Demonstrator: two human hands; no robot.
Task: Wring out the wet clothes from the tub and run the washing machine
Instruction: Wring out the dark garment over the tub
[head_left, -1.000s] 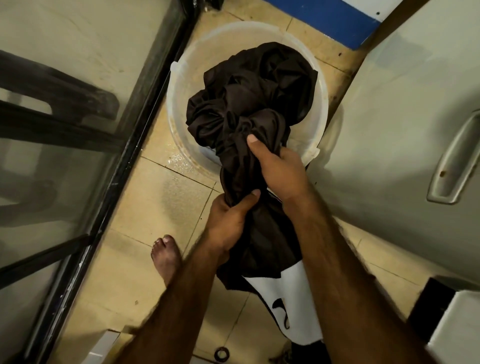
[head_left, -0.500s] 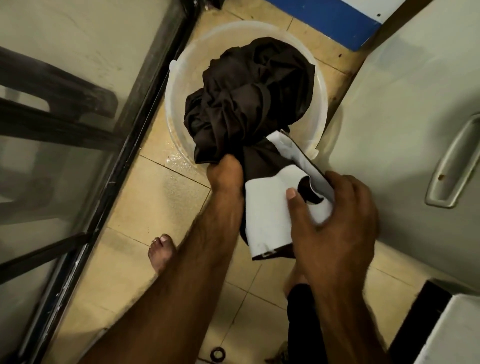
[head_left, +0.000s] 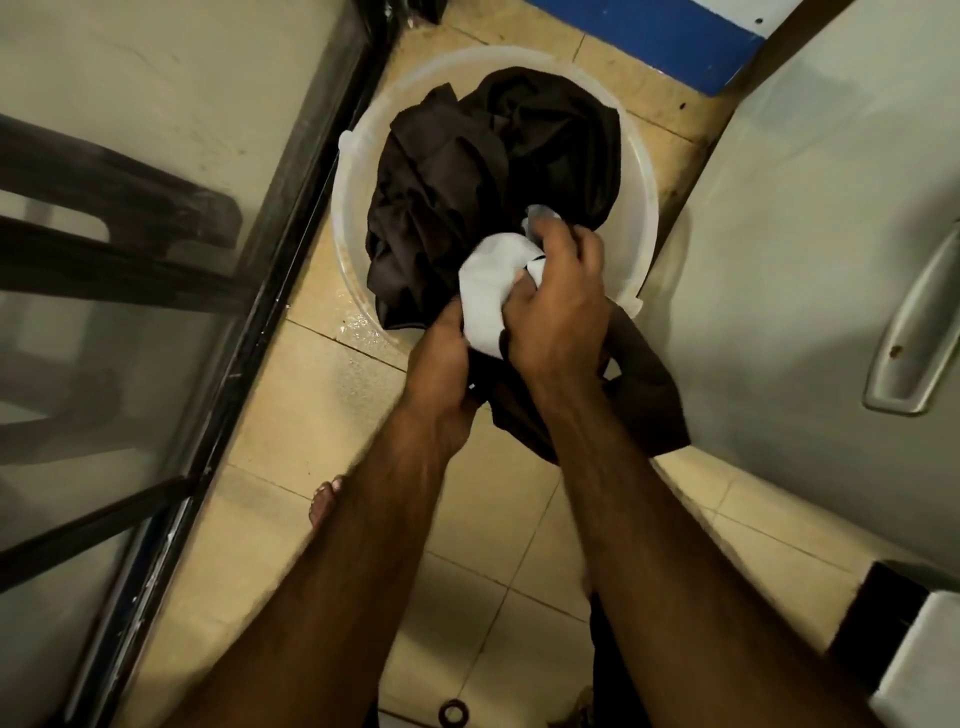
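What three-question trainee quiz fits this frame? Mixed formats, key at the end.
1. True or false: the left hand and the right hand both have a grip on the dark garment.
2. Where does most of the garment's bulk lie? A: in the tub. B: spread flat on the floor. C: over the person's shoulder.
3. Fill in: the floor tile by the tub's near rim looks ____.
Key: 1 true; 2 A; 3 wet.
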